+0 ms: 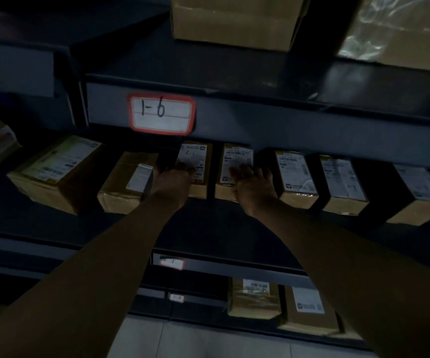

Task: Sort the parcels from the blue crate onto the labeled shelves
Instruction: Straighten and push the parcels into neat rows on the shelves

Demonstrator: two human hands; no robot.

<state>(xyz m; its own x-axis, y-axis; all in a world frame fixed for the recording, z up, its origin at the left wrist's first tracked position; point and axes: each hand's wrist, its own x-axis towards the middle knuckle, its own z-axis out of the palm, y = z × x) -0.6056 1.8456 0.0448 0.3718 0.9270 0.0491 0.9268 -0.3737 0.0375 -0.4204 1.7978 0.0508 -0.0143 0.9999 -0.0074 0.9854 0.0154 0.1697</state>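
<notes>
Brown cardboard parcels [296, 177] with white printed labels, laid flat in a row on the dark shelf [203, 226], just below the red-edged tag [161, 113] marked "1-6". Narrow dark gaps between, probably not touching.

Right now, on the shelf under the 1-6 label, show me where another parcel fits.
Widest gap, though dim: right of the right hand, between the second parcel along and the third parcel. The shelf's front strip, ahead of the row, is bare too. Around both hands it is crowded: the left hand and right rest on close-packed parcels.
</notes>
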